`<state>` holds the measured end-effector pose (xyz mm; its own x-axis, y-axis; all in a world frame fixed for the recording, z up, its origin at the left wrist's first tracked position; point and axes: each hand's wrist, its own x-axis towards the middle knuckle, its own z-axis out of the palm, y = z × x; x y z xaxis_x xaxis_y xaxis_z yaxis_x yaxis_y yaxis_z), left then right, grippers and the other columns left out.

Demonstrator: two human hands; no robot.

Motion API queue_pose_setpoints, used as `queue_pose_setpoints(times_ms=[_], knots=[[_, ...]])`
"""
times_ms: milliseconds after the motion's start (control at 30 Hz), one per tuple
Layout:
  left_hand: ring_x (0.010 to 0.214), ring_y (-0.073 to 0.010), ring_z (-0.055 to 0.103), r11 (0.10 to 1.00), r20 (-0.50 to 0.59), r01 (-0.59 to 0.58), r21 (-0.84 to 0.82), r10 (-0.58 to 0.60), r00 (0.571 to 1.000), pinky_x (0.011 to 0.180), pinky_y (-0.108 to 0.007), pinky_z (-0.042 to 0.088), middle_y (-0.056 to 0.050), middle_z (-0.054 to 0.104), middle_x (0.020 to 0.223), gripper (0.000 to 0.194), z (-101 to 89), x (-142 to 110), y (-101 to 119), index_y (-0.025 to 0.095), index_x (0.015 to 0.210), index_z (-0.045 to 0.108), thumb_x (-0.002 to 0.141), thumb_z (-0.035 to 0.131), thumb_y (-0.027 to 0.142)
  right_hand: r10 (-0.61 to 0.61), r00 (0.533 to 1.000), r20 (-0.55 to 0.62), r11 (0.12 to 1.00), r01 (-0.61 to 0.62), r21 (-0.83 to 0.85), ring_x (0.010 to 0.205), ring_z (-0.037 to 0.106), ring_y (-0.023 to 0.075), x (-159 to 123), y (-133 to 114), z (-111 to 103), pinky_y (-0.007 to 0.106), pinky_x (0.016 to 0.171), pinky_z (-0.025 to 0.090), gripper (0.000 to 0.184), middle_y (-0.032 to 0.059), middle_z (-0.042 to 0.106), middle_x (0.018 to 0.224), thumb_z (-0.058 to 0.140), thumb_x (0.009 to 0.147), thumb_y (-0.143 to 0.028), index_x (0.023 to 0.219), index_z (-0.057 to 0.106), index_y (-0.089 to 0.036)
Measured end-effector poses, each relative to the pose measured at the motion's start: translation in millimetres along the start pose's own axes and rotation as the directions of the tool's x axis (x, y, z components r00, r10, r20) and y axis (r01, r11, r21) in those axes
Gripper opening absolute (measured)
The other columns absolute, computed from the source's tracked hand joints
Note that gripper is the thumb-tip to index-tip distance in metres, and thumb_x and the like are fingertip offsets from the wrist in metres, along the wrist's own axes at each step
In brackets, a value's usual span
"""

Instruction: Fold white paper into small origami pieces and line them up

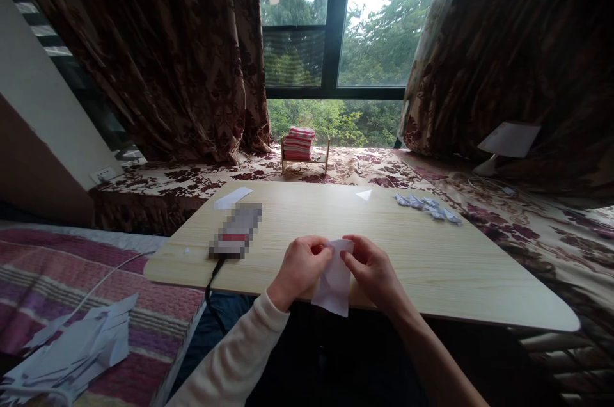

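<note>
A white piece of paper point(334, 282) is pinched between both hands above the front edge of the table, its lower end hanging past the edge. My left hand point(301, 266) grips its upper left side, thumb and fingers closed. On the upper right side, my right hand point(371, 266) holds it the same way. Creases show faintly across the sheet. Farther back on the table lie a small white paper triangle point(364, 195) and, to the right, several small folded paper pieces point(426, 207). A white paper strip point(233, 198) rests at the back left.
A blurred-out device point(237, 232) with a black cable lies on the left of the wooden table point(480, 279). Many paper strips point(81, 346) are heaped on the striped bed at left. Beyond the table stand a small rack of red-striped cloths point(299, 144) and a white lamp point(510, 139).
</note>
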<state>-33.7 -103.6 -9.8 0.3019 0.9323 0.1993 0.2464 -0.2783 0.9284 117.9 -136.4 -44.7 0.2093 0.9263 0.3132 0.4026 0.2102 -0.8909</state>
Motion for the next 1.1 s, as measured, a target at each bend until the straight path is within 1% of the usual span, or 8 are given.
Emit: queue_pose_setpoints(times_ms=[167, 333, 633, 733, 800, 900, 1000, 1100], knots=[[0.076, -0.0203, 0.056, 0.972, -0.090, -0.050, 0.228, 0.072, 0.993, 0.077, -0.031, 0.040, -0.004, 0.065, 0.067, 0.020, 3.8, 5.8, -8.4, 0.018, 0.052, 0.060, 0.072, 0.062, 0.021, 0.015, 1.000, -0.002, 0.996, -0.015, -0.091, 0.058, 0.053, 0.0149, -5.3, 2.1, -3.0, 0.030, 0.058, 0.043, 0.045, -0.0003, 0.061, 0.072, 0.058, 0.077, -0.030, 0.120, 0.053, -0.017], [0.085, -0.0230, 0.054, 0.910, -0.110, -0.059, 0.410, 0.114, 0.987, 0.083, -0.037, 0.036, -0.005, 0.065, 0.071, 0.021, 9.2, 2.0, -13.6, 0.018, 0.054, 0.059, 0.075, 0.061, 0.018, 0.033, 0.999, -0.030, 0.984, -0.037, -0.173, 0.059, 0.055, 0.0147, -13.8, -1.7, -3.4, 0.029, 0.060, 0.043, 0.040, -0.0020, 0.062, 0.075, 0.056, 0.078, -0.029, 0.116, 0.049, -0.022], [0.092, -0.0228, 0.053, 0.845, -0.089, -0.070, 0.531, 0.138, 0.986, 0.083, -0.036, 0.039, -0.004, 0.065, 0.083, 0.006, 11.7, -5.5, -17.1, 0.018, 0.066, 0.063, 0.070, 0.068, 0.015, 0.043, 0.999, -0.030, 0.947, -0.051, -0.316, 0.060, 0.057, 0.0149, -18.2, -5.7, -3.2, 0.029, 0.059, 0.044, 0.034, -0.0033, 0.063, 0.075, 0.053, 0.079, -0.030, 0.111, 0.048, -0.023], [0.093, -0.0230, 0.053, 0.831, -0.084, -0.077, 0.552, 0.147, 0.986, 0.083, -0.037, 0.038, -0.004, 0.065, 0.084, 0.010, 13.7, -5.2, -16.8, 0.018, 0.064, 0.061, 0.071, 0.067, 0.017, 0.004, 1.000, -0.011, 0.940, -0.007, -0.342, 0.063, 0.058, 0.0158, -14.5, -2.9, -4.7, 0.029, 0.061, 0.047, 0.047, -0.0014, 0.062, 0.079, 0.054, 0.079, -0.028, 0.124, 0.045, -0.021], [0.094, -0.0228, 0.053, 0.822, -0.067, -0.092, 0.561, 0.156, 0.985, 0.083, -0.037, 0.038, -0.004, 0.064, 0.086, 0.011, 14.9, -4.3, -17.1, 0.018, 0.063, 0.060, 0.072, 0.067, 0.018, -0.081, 0.996, 0.024, 0.915, 0.084, -0.395, 0.078, 0.060, 0.0188, -7.8, 0.0, -6.6, 0.031, 0.069, 0.049, 0.054, 0.0035, 0.062, 0.090, 0.057, 0.078, -0.025, 0.130, 0.045, -0.018], [0.095, -0.0220, 0.052, 0.813, -0.044, -0.114, 0.570, 0.169, 0.985, 0.085, -0.037, 0.038, -0.003, 0.064, 0.088, 0.010, 15.5, -2.8, -18.5, 0.018, 0.064, 0.061, 0.072, 0.066, 0.017, -0.173, 0.978, 0.114, 0.864, 0.207, -0.458, 0.098, 0.056, 0.0229, 5.5, 3.6, -9.2, 0.036, 0.085, 0.047, 0.042, 0.0082, 0.060, 0.103, 0.061, 0.075, -0.019, 0.117, 0.060, -0.019], [0.096, -0.0215, 0.052, 0.808, -0.026, -0.128, 0.575, 0.174, 0.984, 0.086, -0.037, 0.038, -0.003, 0.064, 0.089, 0.009, 14.4, -3.2, -19.4, 0.019, 0.066, 0.061, 0.072, 0.065, 0.015, -0.178, 0.967, 0.185, 0.848, 0.246, -0.470, 0.097, 0.055, 0.0226, 15.7, 4.0, -10.0, 0.036, 0.087, 0.046, 0.022, 0.0063, 0.062, 0.099, 0.063, 0.075, -0.015, 0.094, 0.071, -0.023], [0.096, -0.0212, 0.053, 0.807, 0.004, -0.149, 0.571, 0.179, 0.984, 0.088, -0.037, 0.038, -0.003, 0.063, 0.091, 0.005, 11.7, -7.4, -17.7, 0.019, 0.068, 0.063, 0.072, 0.066, 0.018, -0.178, 0.960, 0.218, 0.833, 0.265, -0.486, 0.095, 0.054, 0.0228, 19.5, 2.2, -10.2, 0.036, 0.085, 0.046, 0.012, 0.0056, 0.063, 0.096, 0.064, 0.077, -0.016, 0.080, 0.073, -0.023]])
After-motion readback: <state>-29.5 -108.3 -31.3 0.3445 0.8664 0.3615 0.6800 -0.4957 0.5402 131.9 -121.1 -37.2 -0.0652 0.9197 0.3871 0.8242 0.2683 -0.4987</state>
